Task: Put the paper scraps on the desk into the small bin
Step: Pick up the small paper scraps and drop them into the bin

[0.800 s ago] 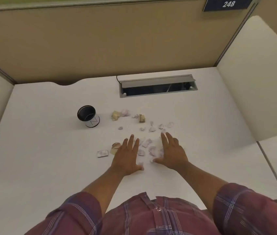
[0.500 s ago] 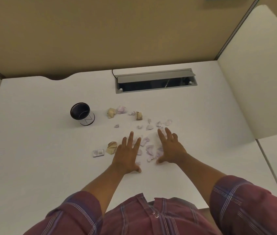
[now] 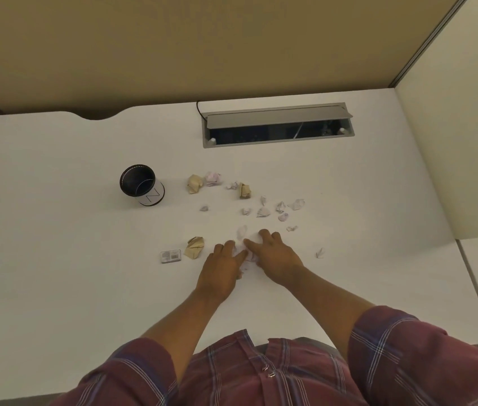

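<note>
On the white desk (image 3: pixel 56 244) stands a small black-rimmed bin (image 3: pixel 141 184), upright and to the left. Crumpled paper scraps are scattered right of it: a tan one (image 3: pixel 194 183), a second tan one (image 3: pixel 245 191), a third (image 3: pixel 194 247) nearer me, and several small white ones (image 3: pixel 262 211). My left hand (image 3: pixel 221 269) and my right hand (image 3: pixel 276 254) lie palm down, side by side, fingers curled, with a small heap of white scraps (image 3: pixel 248 256) squeezed between them. One white scrap (image 3: pixel 319 253) lies apart, right of my right hand.
A small grey printed card (image 3: pixel 170 256) lies left of the near tan scrap. An open grey cable tray (image 3: pixel 277 124) is set into the desk's far side. Beige partition walls close in the back and both sides.
Both hands have come together from a spread, flat pose, curling their fingers and bunching the white scraps that lay between them. The view has tilted further down.
</note>
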### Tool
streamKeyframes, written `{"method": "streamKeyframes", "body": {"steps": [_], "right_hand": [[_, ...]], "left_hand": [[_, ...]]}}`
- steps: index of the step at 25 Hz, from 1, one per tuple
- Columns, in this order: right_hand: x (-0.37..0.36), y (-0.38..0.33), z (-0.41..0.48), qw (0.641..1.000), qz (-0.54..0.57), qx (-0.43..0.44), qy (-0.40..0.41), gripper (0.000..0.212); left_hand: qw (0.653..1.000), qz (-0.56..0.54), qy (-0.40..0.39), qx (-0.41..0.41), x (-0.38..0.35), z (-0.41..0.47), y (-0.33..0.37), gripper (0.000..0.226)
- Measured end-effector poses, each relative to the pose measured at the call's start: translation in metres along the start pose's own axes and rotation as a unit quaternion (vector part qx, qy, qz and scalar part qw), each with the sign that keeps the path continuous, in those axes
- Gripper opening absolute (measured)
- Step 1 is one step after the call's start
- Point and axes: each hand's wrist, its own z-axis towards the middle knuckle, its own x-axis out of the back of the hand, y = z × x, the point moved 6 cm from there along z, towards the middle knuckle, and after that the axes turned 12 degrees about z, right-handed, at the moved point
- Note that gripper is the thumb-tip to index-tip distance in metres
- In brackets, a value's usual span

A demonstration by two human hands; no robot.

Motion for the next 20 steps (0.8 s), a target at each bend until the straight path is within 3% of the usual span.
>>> {"method": "streamKeyframes", "body": {"steps": [3, 7, 12, 15, 20], "right_hand": [[0.002, -0.011, 0.000, 1.000, -0.022, 0.012, 0.007, 0.027], [0.000, -0.011, 0.004, 1.000, -0.015, 0.000, 0.012, 0.024], [0.010, 0.008, 0.015, 0.969, 0.210, -0.110, 0.070, 0.019], [0.016, 0.012, 0.010, 0.907, 0.368, -0.172, 0.110, 0.016], [0.016, -0.022, 0.008, 0.721, 0.647, -0.228, 0.099, 0.010]], "left_hand": [[0.995, -0.098, 0.006, 0.031, 0.004, -0.004, -0.003, 0.026], [0.993, -0.116, 0.014, 0.033, 0.003, -0.003, -0.008, 0.011], [0.976, -0.197, 0.057, 0.078, 0.005, 0.001, -0.028, 0.010], [0.967, -0.224, 0.078, 0.096, 0.019, -0.003, -0.037, 0.013], [0.947, -0.261, 0.152, 0.110, 0.043, -0.023, -0.074, 0.013]]}}
